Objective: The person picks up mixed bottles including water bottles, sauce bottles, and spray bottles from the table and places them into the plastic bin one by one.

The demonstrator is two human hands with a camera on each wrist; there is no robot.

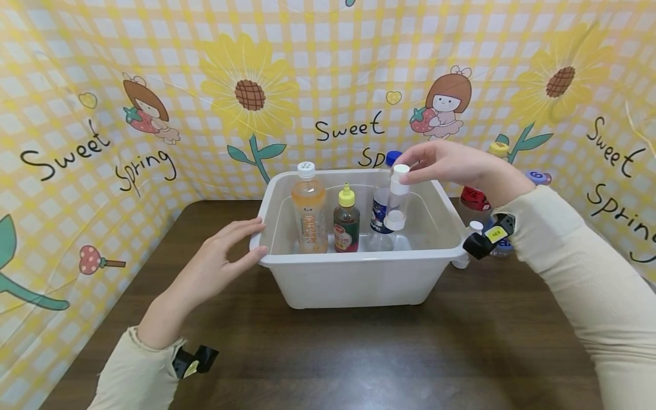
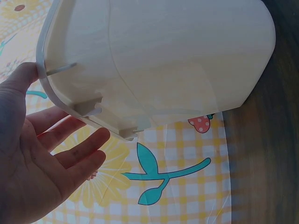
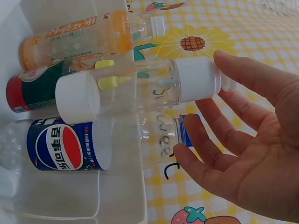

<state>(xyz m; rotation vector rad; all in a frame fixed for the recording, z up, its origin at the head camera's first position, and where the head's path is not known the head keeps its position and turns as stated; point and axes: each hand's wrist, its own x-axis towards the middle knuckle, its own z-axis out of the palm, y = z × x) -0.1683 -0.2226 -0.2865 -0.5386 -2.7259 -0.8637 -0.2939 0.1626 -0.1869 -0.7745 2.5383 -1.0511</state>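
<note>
My right hand [image 1: 446, 162] pinches a small clear bottle [image 3: 156, 84] by its white cap, between thumb and fingers. The bottle has a white band at its bottom end and hangs upright over the right half of a white plastic tub [image 1: 359, 258]. Inside the tub, an orange-tinted drink bottle [image 1: 310, 210], a sauce bottle [image 1: 346, 219] with a yellow nozzle cap and a blue-capped Pepsi bottle [image 3: 65, 147] stand in a row. The left hand [image 1: 220, 256] touches the tub's left rim with thumb and fingertips, fingers fairly straight.
Right of the tub, partly behind my right forearm, are a yellow-capped bottle with a red label [image 1: 475, 198], a small white-capped bottle [image 1: 475, 226] and a purplish cap [image 1: 536, 177]. Yellow checked cloth [image 1: 328, 68] rises behind the dark wooden table [image 1: 348, 353].
</note>
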